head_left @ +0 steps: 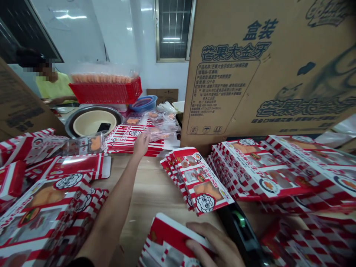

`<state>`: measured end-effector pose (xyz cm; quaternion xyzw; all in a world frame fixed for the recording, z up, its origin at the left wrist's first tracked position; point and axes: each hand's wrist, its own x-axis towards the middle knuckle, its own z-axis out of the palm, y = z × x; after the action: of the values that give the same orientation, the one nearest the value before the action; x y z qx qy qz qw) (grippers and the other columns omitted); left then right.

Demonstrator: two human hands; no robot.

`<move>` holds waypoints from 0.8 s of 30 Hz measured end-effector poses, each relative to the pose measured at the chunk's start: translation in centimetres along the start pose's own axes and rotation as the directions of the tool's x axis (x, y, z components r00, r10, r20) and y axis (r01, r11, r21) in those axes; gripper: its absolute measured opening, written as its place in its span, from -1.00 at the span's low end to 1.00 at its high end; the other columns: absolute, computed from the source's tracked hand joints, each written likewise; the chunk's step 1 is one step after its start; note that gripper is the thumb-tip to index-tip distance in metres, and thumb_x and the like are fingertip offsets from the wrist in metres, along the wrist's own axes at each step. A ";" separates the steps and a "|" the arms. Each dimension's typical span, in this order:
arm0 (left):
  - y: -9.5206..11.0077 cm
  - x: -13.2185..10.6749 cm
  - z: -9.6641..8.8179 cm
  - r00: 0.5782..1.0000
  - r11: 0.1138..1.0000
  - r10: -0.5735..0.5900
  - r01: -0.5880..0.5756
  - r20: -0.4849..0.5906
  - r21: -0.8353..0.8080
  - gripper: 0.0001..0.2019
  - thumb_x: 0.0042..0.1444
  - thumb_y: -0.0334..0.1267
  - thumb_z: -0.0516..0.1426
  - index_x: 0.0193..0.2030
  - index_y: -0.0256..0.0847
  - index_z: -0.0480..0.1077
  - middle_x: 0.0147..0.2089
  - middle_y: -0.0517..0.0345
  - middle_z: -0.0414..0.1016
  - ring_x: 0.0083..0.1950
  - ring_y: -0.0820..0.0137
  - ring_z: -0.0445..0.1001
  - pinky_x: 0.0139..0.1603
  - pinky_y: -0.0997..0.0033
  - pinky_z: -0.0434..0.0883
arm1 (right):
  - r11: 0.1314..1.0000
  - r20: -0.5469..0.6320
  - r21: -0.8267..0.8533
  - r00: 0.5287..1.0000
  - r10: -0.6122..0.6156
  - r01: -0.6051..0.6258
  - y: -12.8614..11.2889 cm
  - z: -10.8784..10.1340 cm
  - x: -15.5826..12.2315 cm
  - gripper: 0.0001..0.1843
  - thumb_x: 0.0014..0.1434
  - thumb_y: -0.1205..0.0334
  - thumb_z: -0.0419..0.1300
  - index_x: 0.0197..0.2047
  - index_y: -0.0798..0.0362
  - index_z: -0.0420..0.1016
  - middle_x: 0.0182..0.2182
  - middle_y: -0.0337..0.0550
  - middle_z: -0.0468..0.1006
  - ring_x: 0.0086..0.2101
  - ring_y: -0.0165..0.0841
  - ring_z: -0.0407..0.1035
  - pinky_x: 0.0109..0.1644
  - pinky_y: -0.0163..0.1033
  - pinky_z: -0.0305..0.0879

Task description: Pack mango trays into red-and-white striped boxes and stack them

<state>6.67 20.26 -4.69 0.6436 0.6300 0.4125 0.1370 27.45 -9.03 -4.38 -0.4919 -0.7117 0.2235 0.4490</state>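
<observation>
My left hand (141, 144) is stretched far across the table. Its fingers close on the near end of a clear plastic tray (164, 134) with orange pieces inside, over a pile of flat red-and-white striped cartons (122, 137). Close to me, my right hand (214, 244) grips a red-and-white windowed carton (169, 241) by its right side; the lower part is cut off by the frame. Just beyond it lies a small fanned stack of windowed cartons (204, 181), partly over a black device with a green light (240, 220).
Stacks of filled cartons stand at left (55, 200) and right (258, 167). A tall cardboard box (222, 92) blocks the back right. Behind are a cream basin (94, 120) holding a dark phone-like object, a red crate (108, 92), a blue basket (143, 104) and a person in yellow (54, 87).
</observation>
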 end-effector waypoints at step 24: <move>8.2 -13.7 -8.4 0.983 0.666 0.169 -0.057 0.076 -0.744 -0.66 0.12 0.01 0.08 -0.07 -0.12 0.40 0.00 0.07 0.46 0.08 0.29 0.39 0.14 0.25 0.30 | 0.987 -0.582 -0.117 0.813 0.024 -0.113 -0.8 -2.9 5.2 -0.76 0.10 0.16 0.23 -0.14 0.02 0.47 -0.26 -0.10 0.59 -0.27 -0.24 0.50 -0.15 -0.13 0.44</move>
<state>8.30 3.38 1.32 0.5981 0.3573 0.5936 0.4028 29.00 -5.05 -0.15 -0.5935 -0.5379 0.0271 0.5981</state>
